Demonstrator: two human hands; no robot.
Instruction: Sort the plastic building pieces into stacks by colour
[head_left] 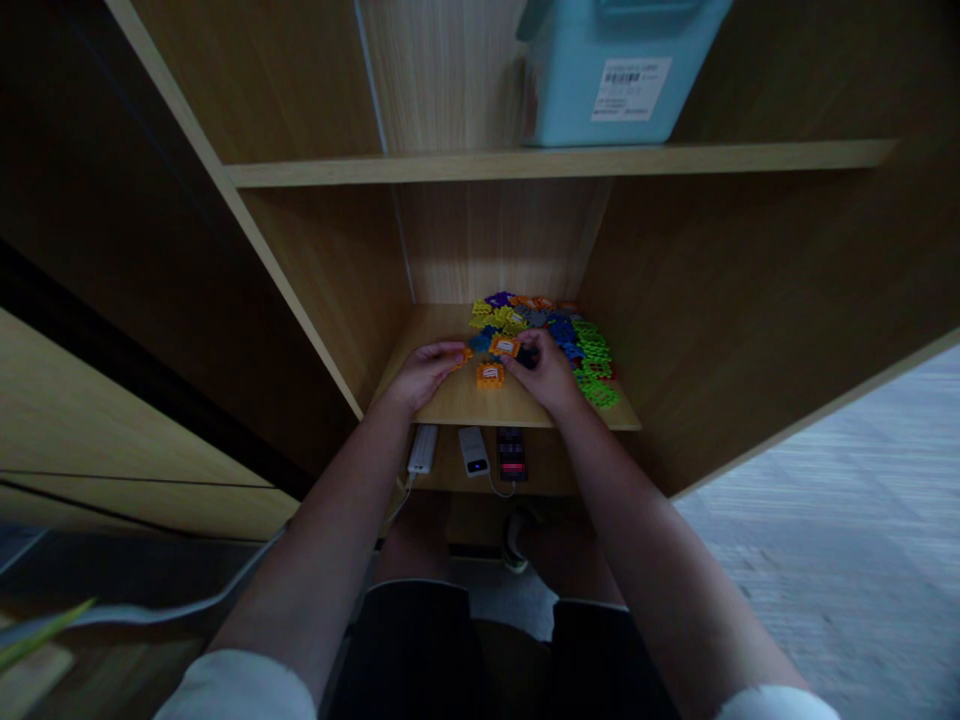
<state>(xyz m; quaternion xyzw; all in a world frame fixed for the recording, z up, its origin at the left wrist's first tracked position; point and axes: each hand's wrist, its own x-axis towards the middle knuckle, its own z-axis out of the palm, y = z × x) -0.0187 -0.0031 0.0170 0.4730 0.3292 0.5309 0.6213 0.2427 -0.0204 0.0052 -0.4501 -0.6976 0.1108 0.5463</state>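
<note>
My left hand (431,371) is closed on a small orange plastic piece (464,357), pinched at the fingertips. My right hand (548,369) grips another orange plastic piece (505,346) that has a pale mark on its face. Between the hands, on the shelf board (450,408), rests a third orange piece (490,376), also with a pale mark. Behind and to the right lies a spread of flat toothed plastic pieces: yellow pieces (495,318), blue pieces (564,335) and green pieces (595,357), with purple, grey and more orange ones at the back.
A light blue bin (577,90) with a label stands on the upper shelf (450,168). Below my hands, a lower shelf holds a white power bank (423,449), a white device with a small display (473,451) and a dark phone (511,455) with cables. Wooden side panels flank the compartment.
</note>
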